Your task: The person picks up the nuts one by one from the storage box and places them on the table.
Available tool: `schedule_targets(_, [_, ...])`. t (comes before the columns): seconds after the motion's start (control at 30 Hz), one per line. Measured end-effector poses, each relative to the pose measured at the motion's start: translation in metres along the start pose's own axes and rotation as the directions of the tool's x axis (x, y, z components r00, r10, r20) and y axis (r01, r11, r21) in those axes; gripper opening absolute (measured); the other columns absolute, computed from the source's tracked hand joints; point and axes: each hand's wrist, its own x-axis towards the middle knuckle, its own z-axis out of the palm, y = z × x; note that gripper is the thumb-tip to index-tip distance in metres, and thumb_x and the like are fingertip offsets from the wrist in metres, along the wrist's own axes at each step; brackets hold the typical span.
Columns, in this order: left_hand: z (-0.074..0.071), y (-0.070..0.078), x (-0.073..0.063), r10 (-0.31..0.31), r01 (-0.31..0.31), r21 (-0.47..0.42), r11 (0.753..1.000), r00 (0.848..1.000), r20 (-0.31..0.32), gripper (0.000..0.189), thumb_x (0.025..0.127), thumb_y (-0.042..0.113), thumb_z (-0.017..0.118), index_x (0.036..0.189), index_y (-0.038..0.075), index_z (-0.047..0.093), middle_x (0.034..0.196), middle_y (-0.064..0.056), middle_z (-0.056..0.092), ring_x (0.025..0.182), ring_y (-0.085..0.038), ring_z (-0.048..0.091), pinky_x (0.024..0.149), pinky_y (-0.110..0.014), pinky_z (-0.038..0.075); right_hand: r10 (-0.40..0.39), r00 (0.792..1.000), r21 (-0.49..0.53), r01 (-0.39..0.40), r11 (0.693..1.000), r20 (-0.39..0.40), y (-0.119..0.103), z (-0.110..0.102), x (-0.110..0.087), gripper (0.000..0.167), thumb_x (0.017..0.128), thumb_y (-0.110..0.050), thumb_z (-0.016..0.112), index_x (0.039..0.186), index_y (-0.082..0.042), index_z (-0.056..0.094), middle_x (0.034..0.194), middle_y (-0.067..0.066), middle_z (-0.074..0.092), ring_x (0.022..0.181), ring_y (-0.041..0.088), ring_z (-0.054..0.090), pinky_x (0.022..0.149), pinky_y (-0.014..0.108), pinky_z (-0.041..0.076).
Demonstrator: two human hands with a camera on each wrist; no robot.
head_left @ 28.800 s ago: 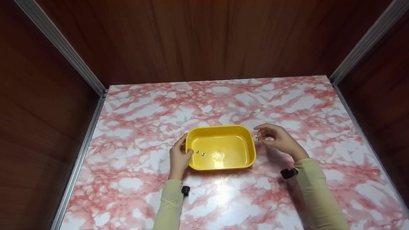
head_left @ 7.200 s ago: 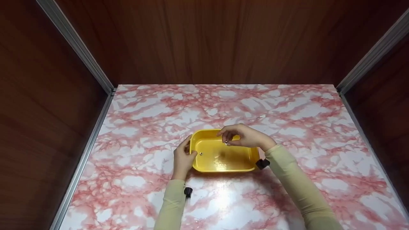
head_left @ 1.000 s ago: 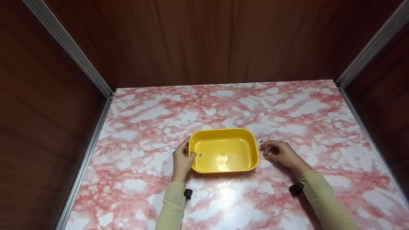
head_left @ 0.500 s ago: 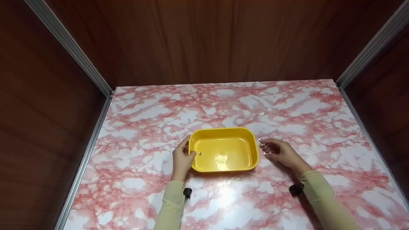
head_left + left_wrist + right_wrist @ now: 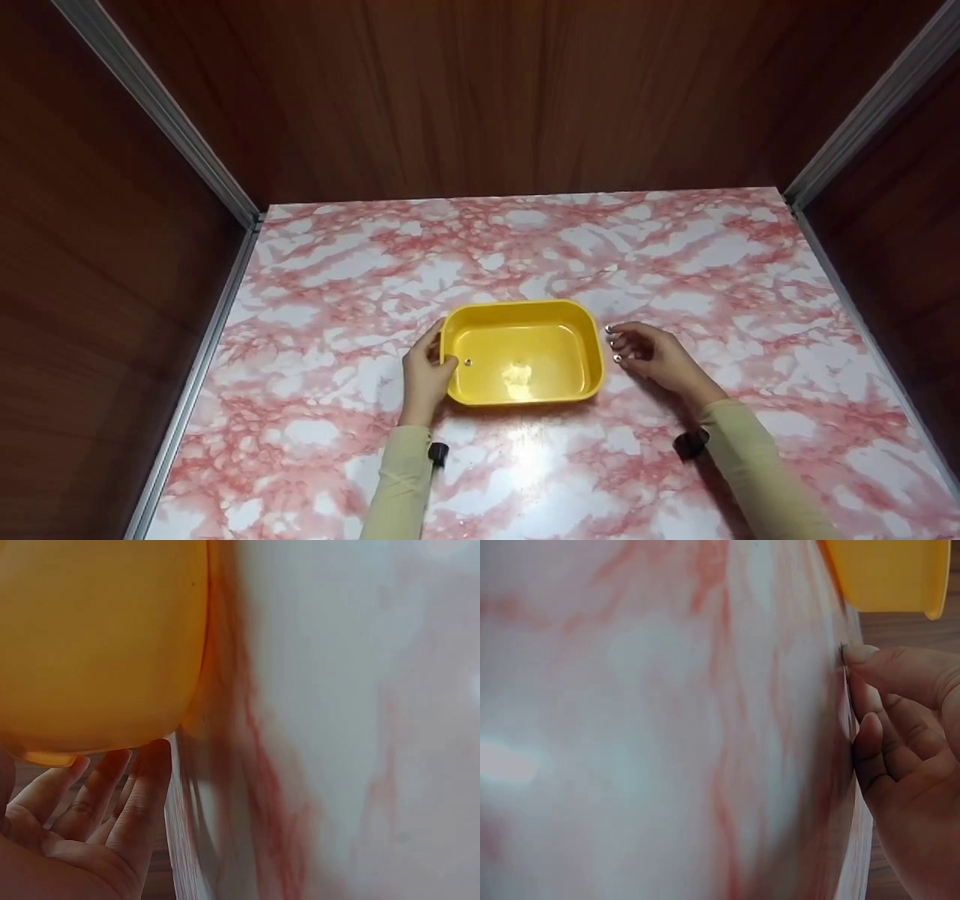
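In the head view my left hand [image 5: 426,375] grips the left end of a yellow plastic tray [image 5: 525,304], its thumb over the rim and its fingers outside. The left wrist view shows those fingers against the tray's wall [image 5: 105,652]. One small shiny silver piece [image 5: 468,362] lies in the tray near the thumb; its kind is too small to tell. Right of the tray, my right hand [image 5: 660,360] is low at the table, fingertips beside a short row: a far piece [image 5: 609,329], a middle piece [image 5: 612,343] and a near piece [image 5: 617,358]. My thumb tip [image 5: 861,654] touches one.
The tray stands on a table with a red and white marbled top [image 5: 337,330]. Dark wood panels [image 5: 465,97] rise behind and at both sides, with metal strips [image 5: 187,135] along the corners. Black wrist cameras [image 5: 691,444] sit at both sleeves.
Since 7.2 seconds ago, my right hand has gone from above the tray to the table at its right. In the last second, three pieces have come into sight at its fingertips. The left hand stays.
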Motion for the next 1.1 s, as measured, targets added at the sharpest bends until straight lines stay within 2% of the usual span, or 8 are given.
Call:
schedule_targets(0.23, [0.000,0.003,0.000,-0.019,0.019,-0.020,1.000,1.000,-0.002,0.066,0.073,-0.015,0.058,0.136,0.007,0.055,0.112,-0.022,0.063,0.093,-0.035,0.065,0.068,-0.031,0.057,-0.021,1.000,0.026,0.021,0.999,0.012,-0.026,0.001,-0.002,0.047,0.078,0.019,0.063,0.123,0.010,0.055,0.102,0.030,0.060,0.088,0.048,0.058,0.076,0.046,0.053])
schedule_targets(0.4, [-0.004,0.025,-0.006,-0.012,0.013,-0.061,0.998,1.000,0.013,0.064,0.073,-0.017,0.056,0.134,-0.002,0.053,0.108,-0.032,0.061,0.094,-0.045,0.061,0.066,-0.030,0.056,-0.032,0.999,0.029,0.031,0.999,0.020,-0.031,0.001,-0.002,0.046,0.079,0.016,0.066,0.123,0.011,0.054,0.103,0.031,0.060,0.089,0.049,0.058,0.077,0.044,0.054])
schedule_targets(0.5, [-0.007,0.035,-0.009,0.006,-0.005,-0.061,0.998,1.000,0.018,0.062,0.072,-0.017,0.056,0.133,-0.006,0.052,0.106,-0.034,0.060,0.093,-0.048,0.060,0.064,-0.031,0.056,-0.031,0.999,0.036,0.030,0.999,0.020,-0.031,0.001,-0.002,0.047,0.078,0.017,0.065,0.123,0.012,0.054,0.103,0.031,0.060,0.090,0.050,0.057,0.077,0.045,0.053])
schedule_targets(0.57, [-0.006,0.034,-0.009,0.012,-0.011,-0.060,0.998,1.000,0.013,0.062,0.072,-0.017,0.056,0.133,-0.005,0.053,0.105,-0.034,0.061,0.092,-0.047,0.061,0.064,-0.031,0.056,-0.021,0.999,0.040,0.020,0.999,0.024,-0.031,0.001,-0.002,0.047,0.078,0.017,0.065,0.123,0.012,0.054,0.103,0.031,0.060,0.090,0.050,0.057,0.078,0.046,0.053])
schedule_targets(0.63, [-0.005,0.024,-0.006,0.026,-0.026,-0.046,0.999,1.000,0.005,0.062,0.072,-0.016,0.056,0.133,-0.004,0.053,0.104,-0.033,0.062,0.089,-0.046,0.062,0.063,-0.032,0.057,-0.013,1.000,0.034,0.012,0.999,0.029,-0.032,0.000,-0.002,0.047,0.078,0.017,0.065,0.124,0.012,0.054,0.104,0.031,0.060,0.091,0.049,0.057,0.079,0.047,0.053])
schedule_targets(0.8, [0.000,0.001,0.000,0.011,-0.011,-0.021,1.000,1.000,-0.003,0.065,0.073,-0.013,0.057,0.135,0.002,0.053,0.105,-0.026,0.064,0.090,-0.038,0.064,0.065,-0.031,0.057,-0.005,0.999,0.019,0.005,1.000,0.031,-0.023,-0.001,-0.002,0.049,0.078,0.017,0.066,0.125,0.011,0.053,0.105,0.031,0.060,0.093,0.048,0.058,0.080,0.049,0.052])
schedule_targets(0.97, [0.000,0.003,-0.001,-0.001,0.000,-0.024,1.000,1.000,-0.008,0.065,0.073,-0.014,0.058,0.135,0.005,0.055,0.107,-0.026,0.064,0.091,-0.039,0.063,0.067,-0.031,0.056,-0.005,0.999,0.033,0.004,0.999,0.039,-0.005,-0.005,-0.003,0.053,0.079,0.014,0.067,0.129,0.007,0.052,0.108,0.027,0.061,0.095,0.043,0.058,0.081,0.038,0.053])
schedule_targets(1.1, [-0.004,0.018,-0.005,0.011,-0.011,-0.049,0.999,1.000,0.005,0.063,0.073,-0.017,0.057,0.134,-0.001,0.054,0.109,-0.031,0.062,0.092,-0.045,0.062,0.067,-0.033,0.056,0.003,0.999,0.047,-0.005,0.999,0.046,-0.002,-0.010,-0.005,0.055,0.079,0.011,0.069,0.131,0.004,0.051,0.111,0.023,0.061,0.096,0.038,0.059,0.081,0.032,0.053])
